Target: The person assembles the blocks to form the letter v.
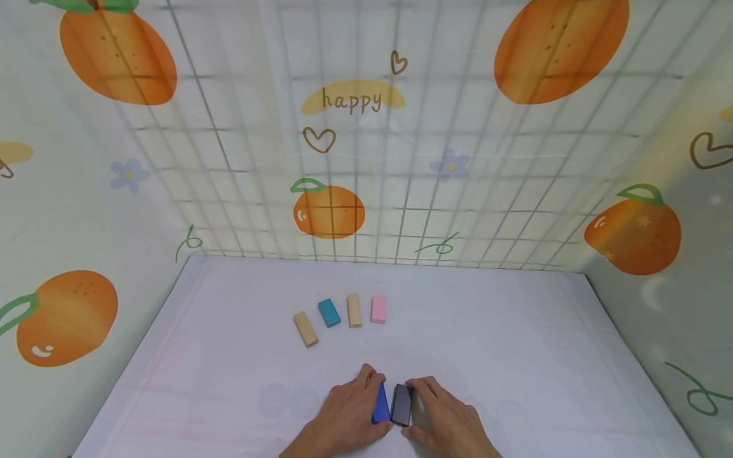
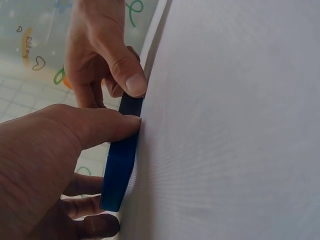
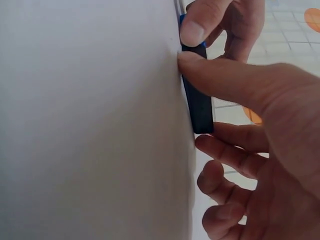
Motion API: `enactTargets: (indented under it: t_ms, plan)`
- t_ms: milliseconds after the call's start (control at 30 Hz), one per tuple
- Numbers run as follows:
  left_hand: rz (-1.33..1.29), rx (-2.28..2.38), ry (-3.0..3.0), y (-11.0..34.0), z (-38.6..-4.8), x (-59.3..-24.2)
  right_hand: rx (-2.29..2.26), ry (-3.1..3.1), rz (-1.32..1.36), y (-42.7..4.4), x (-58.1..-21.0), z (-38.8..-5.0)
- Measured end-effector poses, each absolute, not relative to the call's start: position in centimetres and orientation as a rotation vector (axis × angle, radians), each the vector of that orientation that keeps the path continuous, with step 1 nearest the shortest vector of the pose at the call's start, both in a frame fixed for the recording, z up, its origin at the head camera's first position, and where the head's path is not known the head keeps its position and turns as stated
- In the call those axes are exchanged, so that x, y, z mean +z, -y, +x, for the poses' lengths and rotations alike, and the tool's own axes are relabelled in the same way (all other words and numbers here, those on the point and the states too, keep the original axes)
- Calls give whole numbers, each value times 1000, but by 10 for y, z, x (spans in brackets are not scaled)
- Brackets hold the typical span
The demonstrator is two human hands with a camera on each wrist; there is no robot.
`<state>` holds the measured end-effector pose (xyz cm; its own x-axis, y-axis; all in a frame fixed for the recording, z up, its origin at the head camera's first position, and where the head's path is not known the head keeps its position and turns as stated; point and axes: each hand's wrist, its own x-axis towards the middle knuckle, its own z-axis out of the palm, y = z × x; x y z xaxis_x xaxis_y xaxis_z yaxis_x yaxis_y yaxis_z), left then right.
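Your left hand [image 1: 356,407] grips the blue block [image 1: 380,408] and your right hand [image 1: 448,413] the black block [image 1: 402,405], both on the bench [image 1: 515,343], near ends touching or almost so. Thumbs hold the near ends, fingers the far ends, apparently keeping the facing sides clear. Four other blocks [image 1: 354,310] lie beyond your hands.

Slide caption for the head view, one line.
Left hand holds a blue block, right hand a dark gray block; beyond lie two tan blocks, a teal block and a pink block.
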<state>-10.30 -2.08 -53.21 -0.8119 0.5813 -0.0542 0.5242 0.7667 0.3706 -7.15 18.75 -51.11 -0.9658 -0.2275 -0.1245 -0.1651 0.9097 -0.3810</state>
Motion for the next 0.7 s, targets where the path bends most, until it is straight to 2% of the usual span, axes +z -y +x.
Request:
enactTargets:
  t_ms: [300,700]
  plan:
    - [802,473,-2765,21,-103,-531,-552,-2823,-184,-189,-509,-78]
    - [902,382,-2917,24,-97,-531,-645,-2924,-217,-205,-495,-82]
